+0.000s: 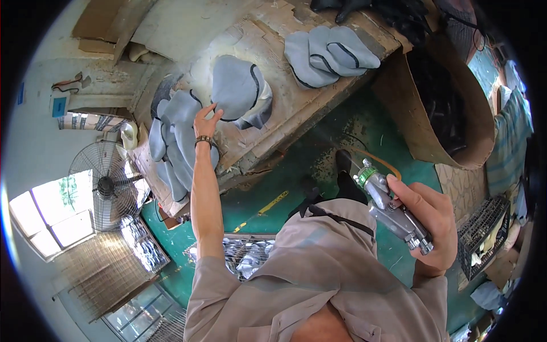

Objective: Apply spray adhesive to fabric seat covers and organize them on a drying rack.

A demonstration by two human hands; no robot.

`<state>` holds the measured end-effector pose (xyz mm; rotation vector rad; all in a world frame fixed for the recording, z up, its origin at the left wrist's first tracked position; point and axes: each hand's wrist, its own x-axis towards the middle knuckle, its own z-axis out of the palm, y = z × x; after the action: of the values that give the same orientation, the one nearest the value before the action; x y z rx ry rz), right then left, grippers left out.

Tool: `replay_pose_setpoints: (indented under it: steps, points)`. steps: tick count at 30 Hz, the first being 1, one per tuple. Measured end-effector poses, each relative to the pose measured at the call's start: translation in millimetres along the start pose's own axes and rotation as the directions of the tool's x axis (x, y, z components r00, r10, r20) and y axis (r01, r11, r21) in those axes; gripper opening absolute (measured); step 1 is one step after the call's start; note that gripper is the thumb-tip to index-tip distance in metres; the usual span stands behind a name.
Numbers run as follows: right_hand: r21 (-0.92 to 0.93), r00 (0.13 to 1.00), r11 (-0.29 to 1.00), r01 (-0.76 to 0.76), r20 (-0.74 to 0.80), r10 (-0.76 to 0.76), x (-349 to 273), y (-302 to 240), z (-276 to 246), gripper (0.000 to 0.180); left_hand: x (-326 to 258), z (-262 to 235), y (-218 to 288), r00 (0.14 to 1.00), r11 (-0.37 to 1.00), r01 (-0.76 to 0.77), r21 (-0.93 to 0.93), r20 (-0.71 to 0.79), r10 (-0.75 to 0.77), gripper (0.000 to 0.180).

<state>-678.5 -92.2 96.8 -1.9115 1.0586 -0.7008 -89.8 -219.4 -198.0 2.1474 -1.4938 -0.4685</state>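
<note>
On the worktable, a grey, rounded, pad-like piece with a dark edge strip (235,85) lies over a pale, whitish form with grey cloth below it. The fingertips of my left hand (206,122) pinch the piece's near left edge. My right hand (428,219) is wrapped round a metal spray gun (380,191) with a green ring near its nozzle. It is held up at the right, away from the table, its nozzle pointing toward the far left. A heap of similar grey pieces (181,134) lies left of my left hand. Several more (333,56) overlap at the table's far right.
The worn wooden worktable (273,139) has a rough front edge. An orange hose (379,159) runs behind the spray gun. At right stands a large cardboard container (407,122) with dark contents. A fan (105,185) stands at left; a wire rack (233,251) is low beside me.
</note>
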Motion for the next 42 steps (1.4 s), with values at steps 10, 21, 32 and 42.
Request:
replay_pose_setpoints:
  steps: [10,21,32,42]
  points:
    - [-0.02,0.995,0.995,0.095,-0.031,-0.096,51,-12,1,0.081,-32,40,24,0.874,0.431,0.151,-0.89,-0.084,-0.479,0.048]
    - [-0.195,0.927,0.933,0.301,0.289,-0.239,75,-57,-3,0.075,-216,77,-44,0.797,0.288,0.254,-0.923,0.031,-0.603,0.031]
    - [-0.347,0.956,0.895,0.279,0.192,-0.223,70,-91,27,0.071,-499,191,-169,0.139,0.025,0.979,-0.203,0.571,-0.809,0.023]
    - [-0.35,0.987,0.935,-0.055,-0.162,-0.003,47,-107,45,0.048,-448,178,-150,0.458,0.222,0.841,-0.493,0.432,-0.777,0.025]
